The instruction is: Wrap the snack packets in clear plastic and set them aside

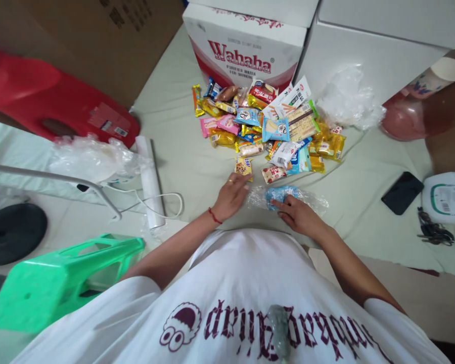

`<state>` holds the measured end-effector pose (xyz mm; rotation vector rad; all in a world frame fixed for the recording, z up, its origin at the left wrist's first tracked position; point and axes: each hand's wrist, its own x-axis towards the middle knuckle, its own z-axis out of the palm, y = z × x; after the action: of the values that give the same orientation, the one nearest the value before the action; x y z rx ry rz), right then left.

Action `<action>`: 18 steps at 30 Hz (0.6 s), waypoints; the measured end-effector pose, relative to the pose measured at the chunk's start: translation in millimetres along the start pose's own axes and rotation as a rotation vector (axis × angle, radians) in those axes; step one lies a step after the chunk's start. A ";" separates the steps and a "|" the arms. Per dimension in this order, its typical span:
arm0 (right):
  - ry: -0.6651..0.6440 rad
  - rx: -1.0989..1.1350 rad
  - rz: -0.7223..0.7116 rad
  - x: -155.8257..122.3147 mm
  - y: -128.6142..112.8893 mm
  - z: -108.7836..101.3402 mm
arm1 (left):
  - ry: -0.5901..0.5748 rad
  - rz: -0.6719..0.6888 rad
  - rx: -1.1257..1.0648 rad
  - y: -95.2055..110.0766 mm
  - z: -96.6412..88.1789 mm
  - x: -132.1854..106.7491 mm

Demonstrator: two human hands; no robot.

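Right grip [299,215] touches a blue packet [283,192] in clear plastic [258,198] — left grip [230,196] beside, snack pile [275,130] beyond

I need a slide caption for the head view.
Right hand at a blue item amid clear plastic, near piled snacks.

The crinkled, transparent plastic wrapping [258,197] looks glossy; the flat pale-green cloth [185,167], matt; the boxy white-and-red carton [246,43], smooth cardboard.

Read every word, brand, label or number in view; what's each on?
"Wahaha®": white-and-red cardboard box
"PURIFIED WATER FOR DRINKING": same box
Unreadable (small, blurred or inverted): its other print, brown cardboard, colourful plastic snack wrappers, red plastic jug, white plastic container, white cloth shirt
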<state>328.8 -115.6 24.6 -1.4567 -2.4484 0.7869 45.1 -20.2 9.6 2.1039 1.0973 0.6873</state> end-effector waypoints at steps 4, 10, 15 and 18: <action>-0.010 0.025 0.025 2.4 -7.0 -8.9 | -0.066 -0.131 0.335 31.6 20.4 12.0; 0.012 0.061 0.034 1.2 -7.6 -11.3 | -0.236 -0.197 0.163 48.3 8.0 10.2; 0.037 0.066 0.047 -2.5 -7.4 -4.9 | -0.327 -0.371 -0.178 71.1 35.4 35.0; 0.074 0.187 -0.001 -14.2 -4.9 -6.7 | -0.332 -0.310 0.062 81.6 61.7 47.0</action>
<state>334.9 -127.3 34.3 -1.3906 -2.2532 0.9171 153.1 -34.7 37.9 1.9475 1.2262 0.1517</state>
